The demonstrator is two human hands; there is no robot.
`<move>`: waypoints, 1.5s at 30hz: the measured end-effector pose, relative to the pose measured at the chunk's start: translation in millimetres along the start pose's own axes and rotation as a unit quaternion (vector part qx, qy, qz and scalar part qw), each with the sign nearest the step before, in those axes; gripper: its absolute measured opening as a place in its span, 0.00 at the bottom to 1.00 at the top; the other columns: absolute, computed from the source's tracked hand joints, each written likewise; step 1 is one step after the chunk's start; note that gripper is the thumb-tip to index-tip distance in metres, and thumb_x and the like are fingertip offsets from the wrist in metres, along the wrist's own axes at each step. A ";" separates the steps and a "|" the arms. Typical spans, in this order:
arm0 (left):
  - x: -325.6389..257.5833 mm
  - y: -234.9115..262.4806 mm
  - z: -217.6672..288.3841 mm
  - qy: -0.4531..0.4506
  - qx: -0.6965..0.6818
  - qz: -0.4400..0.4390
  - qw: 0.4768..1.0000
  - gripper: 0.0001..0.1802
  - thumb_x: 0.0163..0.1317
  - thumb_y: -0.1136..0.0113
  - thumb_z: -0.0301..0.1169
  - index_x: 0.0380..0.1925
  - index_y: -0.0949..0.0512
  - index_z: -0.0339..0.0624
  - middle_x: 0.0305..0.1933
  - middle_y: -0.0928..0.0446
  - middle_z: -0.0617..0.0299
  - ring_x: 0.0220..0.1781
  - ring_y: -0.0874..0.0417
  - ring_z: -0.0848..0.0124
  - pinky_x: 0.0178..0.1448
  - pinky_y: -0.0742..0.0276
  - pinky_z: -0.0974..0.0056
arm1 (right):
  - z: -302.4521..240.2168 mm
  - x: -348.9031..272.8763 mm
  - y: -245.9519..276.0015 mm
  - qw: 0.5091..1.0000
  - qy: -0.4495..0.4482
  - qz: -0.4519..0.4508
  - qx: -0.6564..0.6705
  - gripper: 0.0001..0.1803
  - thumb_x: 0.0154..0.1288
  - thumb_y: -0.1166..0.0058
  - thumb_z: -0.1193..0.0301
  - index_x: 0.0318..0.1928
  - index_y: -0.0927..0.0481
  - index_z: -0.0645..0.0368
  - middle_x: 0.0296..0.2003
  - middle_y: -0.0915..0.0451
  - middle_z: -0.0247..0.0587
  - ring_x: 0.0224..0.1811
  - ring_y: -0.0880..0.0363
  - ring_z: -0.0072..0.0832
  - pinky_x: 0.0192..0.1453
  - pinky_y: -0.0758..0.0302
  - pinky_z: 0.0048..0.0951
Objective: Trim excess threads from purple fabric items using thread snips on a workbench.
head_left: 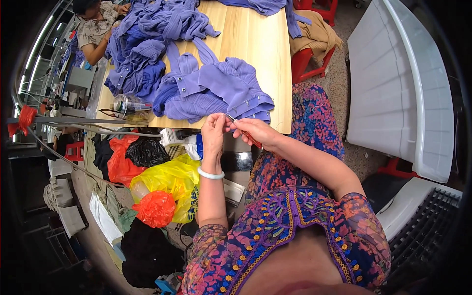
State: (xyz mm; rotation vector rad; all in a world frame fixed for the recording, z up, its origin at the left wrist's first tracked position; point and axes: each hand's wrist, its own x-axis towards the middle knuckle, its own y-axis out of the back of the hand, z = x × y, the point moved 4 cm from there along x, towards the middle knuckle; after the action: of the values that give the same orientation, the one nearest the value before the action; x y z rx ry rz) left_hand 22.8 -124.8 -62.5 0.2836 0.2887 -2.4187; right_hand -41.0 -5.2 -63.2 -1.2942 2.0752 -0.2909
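Observation:
A slim red-handled tool (pixel 255 143) with a metal tip, its exact kind unclear, is gripped in my right hand (pixel 257 131). The tip points up and left toward my left hand (pixel 214 132), whose fingers are pinched together at the table's near edge. Whatever those fingers hold is too small to make out. Just beyond both hands lies a crumpled purple garment (pixel 216 88), with metal snaps or eyelets on its flap and a row of small metal pieces along its near right edge. A pale bangle (pixel 210 173) circles my left wrist.
More purple garments (pixel 142 44) are heaped on the wooden table (pixel 246 29). A clear jar (pixel 130 105) stands at its left edge. Yellow (pixel 172 179) and red bags (pixel 123 160) sit below left. A large white bin (pixel 388 93) stands right. Another person (pixel 96 29) works far left.

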 end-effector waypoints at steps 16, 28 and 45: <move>4.6 -3.1 1.8 -0.025 0.022 0.024 0.999 0.05 0.61 0.51 0.28 0.30 0.30 0.37 0.26 0.27 0.64 0.26 0.28 0.81 0.32 0.32 0.77 | -6.1 8.1 4.1 0.999 -0.004 0.026 -0.027 0.14 0.63 0.54 0.63 0.40 0.27 0.62 0.24 0.28 0.29 0.18 0.37 0.11 0.16 0.41 0.13; -1.8 -13.0 10.3 -0.092 0.082 0.031 0.992 0.05 0.61 0.51 0.28 0.29 0.30 0.37 0.26 0.28 0.66 0.29 0.29 0.82 0.34 0.32 0.77 | -10.9 12.8 7.2 1.000 -0.003 0.003 0.010 0.13 0.63 0.54 0.63 0.40 0.27 0.59 0.26 0.28 0.28 0.18 0.37 0.10 0.17 0.41 0.11; 1.0 9.3 4.4 -0.164 0.281 0.186 0.927 0.10 0.57 0.48 0.29 0.35 0.27 0.33 0.29 0.25 0.58 0.30 0.25 0.72 0.37 0.29 0.69 | -88.8 15.3 54.6 0.787 0.332 0.266 -0.448 0.21 0.47 0.39 0.64 0.40 0.28 0.62 0.30 0.26 0.41 0.35 0.26 0.30 0.39 0.30 0.27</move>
State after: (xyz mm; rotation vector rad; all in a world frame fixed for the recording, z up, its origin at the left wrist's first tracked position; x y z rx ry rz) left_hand 27.5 -133.5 -59.8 0.1580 -0.5707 -2.0729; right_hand -141.1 -5.5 -30.4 -1.0455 3.3016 0.6921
